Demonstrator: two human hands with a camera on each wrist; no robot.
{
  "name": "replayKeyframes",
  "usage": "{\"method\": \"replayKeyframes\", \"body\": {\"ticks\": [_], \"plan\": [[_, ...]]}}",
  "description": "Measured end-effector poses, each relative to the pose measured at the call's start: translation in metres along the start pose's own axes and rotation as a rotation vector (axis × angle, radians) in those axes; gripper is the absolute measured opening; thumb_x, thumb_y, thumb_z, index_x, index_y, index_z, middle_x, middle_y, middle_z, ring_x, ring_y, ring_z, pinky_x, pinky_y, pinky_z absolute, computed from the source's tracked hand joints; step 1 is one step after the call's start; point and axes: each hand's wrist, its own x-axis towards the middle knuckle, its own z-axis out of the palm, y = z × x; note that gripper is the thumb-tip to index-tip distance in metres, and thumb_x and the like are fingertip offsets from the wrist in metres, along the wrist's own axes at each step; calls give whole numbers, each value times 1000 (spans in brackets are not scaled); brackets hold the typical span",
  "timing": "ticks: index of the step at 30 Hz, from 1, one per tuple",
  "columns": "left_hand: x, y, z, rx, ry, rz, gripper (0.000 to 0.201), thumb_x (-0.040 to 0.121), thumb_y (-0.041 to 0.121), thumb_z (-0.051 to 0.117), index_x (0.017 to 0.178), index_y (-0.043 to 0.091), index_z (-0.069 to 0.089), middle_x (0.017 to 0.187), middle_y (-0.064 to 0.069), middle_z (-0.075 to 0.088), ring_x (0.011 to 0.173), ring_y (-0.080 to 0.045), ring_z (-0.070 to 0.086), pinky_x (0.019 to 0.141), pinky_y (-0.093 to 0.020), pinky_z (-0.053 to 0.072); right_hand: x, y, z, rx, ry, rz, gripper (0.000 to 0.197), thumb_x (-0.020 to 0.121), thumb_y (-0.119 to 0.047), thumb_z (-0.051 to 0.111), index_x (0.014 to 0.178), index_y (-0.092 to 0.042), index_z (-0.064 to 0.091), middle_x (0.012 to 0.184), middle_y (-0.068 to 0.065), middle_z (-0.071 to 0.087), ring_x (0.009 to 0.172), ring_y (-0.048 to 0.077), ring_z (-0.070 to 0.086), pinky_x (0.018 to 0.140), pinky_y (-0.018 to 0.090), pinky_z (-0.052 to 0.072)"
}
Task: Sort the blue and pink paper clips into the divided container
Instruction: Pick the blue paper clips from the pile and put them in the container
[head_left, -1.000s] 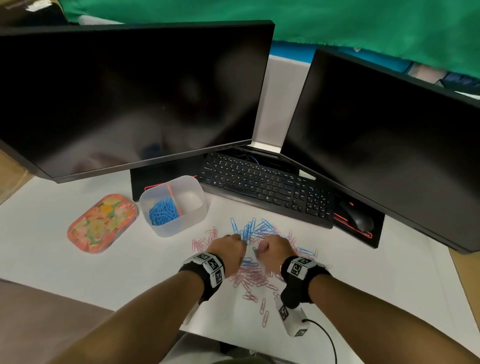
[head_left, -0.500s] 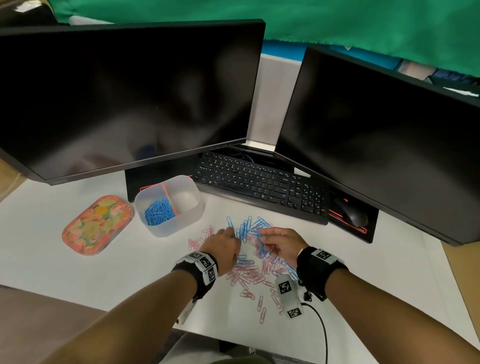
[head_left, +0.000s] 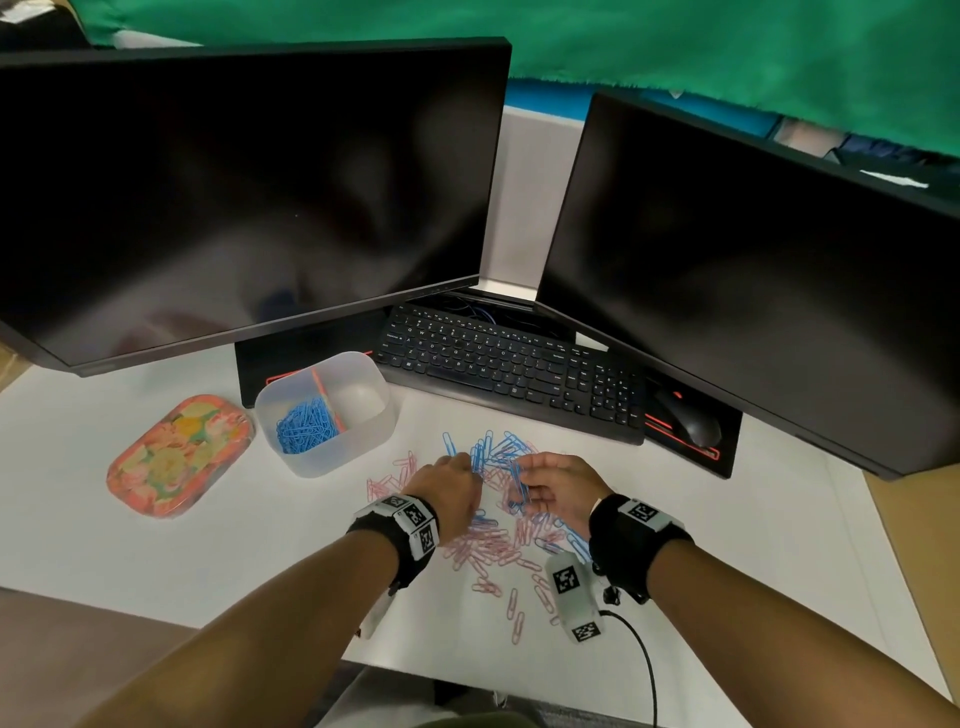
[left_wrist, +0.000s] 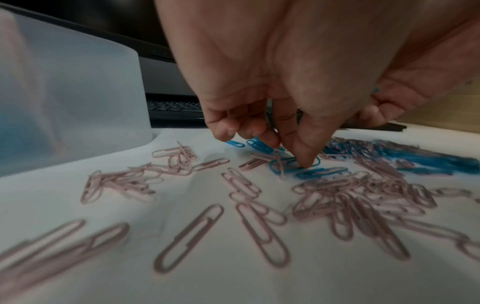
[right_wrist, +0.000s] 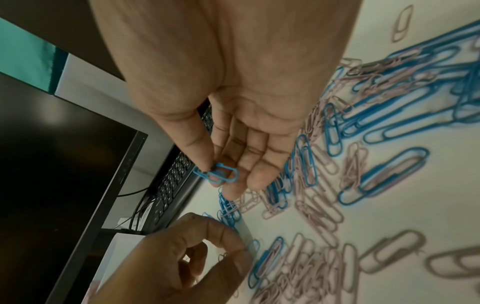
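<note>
A loose pile of blue paper clips (head_left: 493, 448) and pink paper clips (head_left: 485, 545) lies on the white desk. The translucent divided container (head_left: 363, 441) stands to the left of the pile. Its left compartment holds blue clips (head_left: 304, 426), and its right compartment looks empty. My left hand (head_left: 470, 467) is down in the pile with curled fingers. Its thumb and forefinger (left_wrist: 291, 156) pinch an upright pink clip (left_wrist: 279, 164) above a blue one. My right hand (head_left: 524, 483) is raised a little, and its thumb and fingers (right_wrist: 221, 176) pinch blue clips (right_wrist: 218, 174).
A floral tray (head_left: 179, 457) lies left of the container. Behind the pile are a black keyboard (head_left: 511, 371), a mouse (head_left: 688, 423) and two dark monitors (head_left: 234, 197) (head_left: 753, 270). A black cable (head_left: 641, 654) runs off the desk's front edge.
My right hand has turned from knuckles-up to palm-sideways and lifted blue clips off the pile. My left hand has crept slightly forward into the clips.
</note>
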Motion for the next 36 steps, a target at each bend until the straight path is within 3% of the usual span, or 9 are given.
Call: {"method": "replayKeyframes", "body": {"ticks": [4,11,14,16,19,24,27,30,36], "plan": [[0,-8,-6,-283,106,-75,14,87,15,55,90,19,68,103,-1,57,97,-19,54,87,-35,50,2,3,-3,17,-25,6,27,91,5,47,113,0,61,95,18,62,72,25,69,60,28,54],[-1,-23,-17,-944,278,-323,14,82,12,65,83,26,64,77,1,73,71,-16,64,71,-26,49,4,3,4,-15,26,14,23,84,7,41,85,-6,60,79,16,51,51,20,48,53,28,34],[-2,-27,-20,-1174,281,-358,27,84,-3,60,105,14,62,79,-6,73,74,-18,64,70,-25,49,6,3,10,-269,-26,-21,10,85,0,51,84,-8,58,68,14,52,50,18,40,50,26,30],[-2,-29,-21,-1253,296,-370,32,85,-8,52,110,10,62,77,-6,71,76,-18,67,66,-23,47,4,3,16,-478,-41,-67,6,84,-5,56,87,-10,58,82,10,61,61,16,52,56,25,39],[-2,-30,-23,-1330,303,-443,31,90,-6,42,103,12,64,77,-3,64,71,-19,68,68,-27,47,2,9,24,-758,-31,-159,12,84,-9,56,93,-18,58,102,-5,57,97,12,53,81,24,38],[-1,-27,-29,-1569,293,-609,29,85,-9,31,81,8,55,67,-8,42,50,-17,35,52,-25,31,0,18,38,-1011,-47,-292,19,81,-1,48,83,-19,53,86,-4,54,84,20,54,74,28,45],[1,-28,-29,-1444,247,-638,23,85,-2,37,80,10,56,66,-4,40,52,-16,33,53,-22,31,2,22,46,-1131,-74,-357,20,79,-1,52,82,-20,50,87,-2,53,80,20,52,72,29,45],[0,-30,-25,-1141,256,-569,12,88,12,50,87,13,62,77,-1,58,69,-18,53,64,-26,47,6,26,50,-1151,-72,-397,20,79,3,49,86,-15,56,87,0,55,79,20,52,70,27,45],[-8,-22,-9,-450,75,-231,19,84,13,59,97,24,66,83,8,58,79,-13,58,69,-18,42,9,35,42,-1026,-22,-371,19,86,0,49,99,-9,60,102,8,63,91,23,60,78,29,50]]}}
